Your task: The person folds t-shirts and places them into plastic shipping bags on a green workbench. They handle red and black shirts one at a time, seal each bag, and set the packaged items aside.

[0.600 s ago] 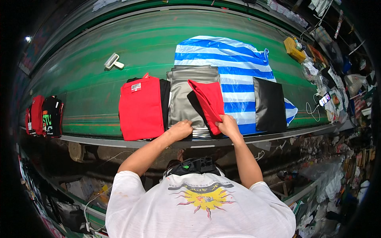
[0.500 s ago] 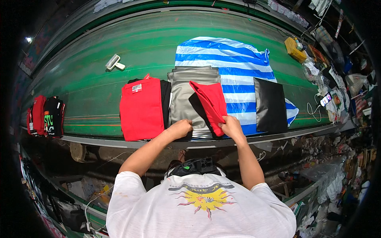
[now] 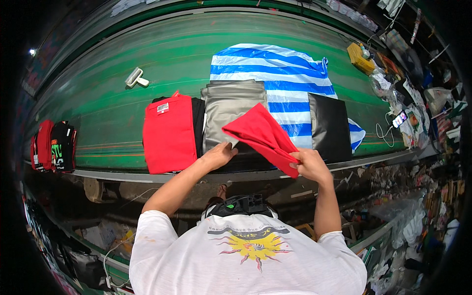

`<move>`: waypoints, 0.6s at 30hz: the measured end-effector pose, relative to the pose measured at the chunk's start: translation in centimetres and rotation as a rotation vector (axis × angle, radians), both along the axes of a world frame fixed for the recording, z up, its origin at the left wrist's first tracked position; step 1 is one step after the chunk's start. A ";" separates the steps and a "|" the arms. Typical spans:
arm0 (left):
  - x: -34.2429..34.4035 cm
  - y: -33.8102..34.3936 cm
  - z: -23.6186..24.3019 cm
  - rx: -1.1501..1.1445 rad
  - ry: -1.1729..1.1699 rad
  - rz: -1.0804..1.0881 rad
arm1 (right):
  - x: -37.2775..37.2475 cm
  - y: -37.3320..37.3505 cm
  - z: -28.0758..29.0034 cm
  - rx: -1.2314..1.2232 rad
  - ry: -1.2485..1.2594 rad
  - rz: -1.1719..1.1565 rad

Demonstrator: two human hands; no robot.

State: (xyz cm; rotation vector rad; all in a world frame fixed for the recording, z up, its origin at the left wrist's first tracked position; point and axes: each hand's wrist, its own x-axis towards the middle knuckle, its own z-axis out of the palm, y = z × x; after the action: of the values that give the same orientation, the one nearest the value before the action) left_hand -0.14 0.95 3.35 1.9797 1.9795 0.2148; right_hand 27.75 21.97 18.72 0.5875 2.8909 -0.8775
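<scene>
My right hand (image 3: 313, 166) is closed on the lower right corner of a folded red garment (image 3: 263, 135), which tilts over a stack of grey plastic bags (image 3: 236, 98). My left hand (image 3: 220, 155) is closed at the near edge of that stack, pinching the edge of the top bag, where a black surface shows. The garment's far left corner lies just above the left fingers. Left of the bags is a stack of folded garments (image 3: 169, 132), red on top with black beneath.
A blue-and-white striped plastic sheet (image 3: 290, 105) lies under a black bag (image 3: 330, 128). A lint roller (image 3: 136, 77) rests on the green table (image 3: 108, 108). More folded shirts (image 3: 53, 146) sit far left. A phone (image 3: 399, 119) with a white cable and clutter line the right side.
My right hand has moved right and nearer to me, turning the red garment to a flatter slant. The left hand stays at the bags' near edge.
</scene>
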 end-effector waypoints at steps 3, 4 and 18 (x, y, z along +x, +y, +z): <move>-0.1 0.2 0.4 0.388 -0.269 0.107 | 1.7 0.4 1.9 -0.199 0.020 0.108; -0.2 0.2 1.0 0.333 -0.256 0.122 | 2.4 0.9 1.9 -0.282 -0.004 0.144; -2.3 0.5 5.4 0.334 -0.447 -0.053 | 2.8 -1.9 -0.2 -0.244 -0.143 -0.213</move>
State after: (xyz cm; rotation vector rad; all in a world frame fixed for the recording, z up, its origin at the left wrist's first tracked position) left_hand -2.46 1.49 8.73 1.9478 1.6790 0.9389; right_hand 30.51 20.10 18.50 0.9021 2.5761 -1.1415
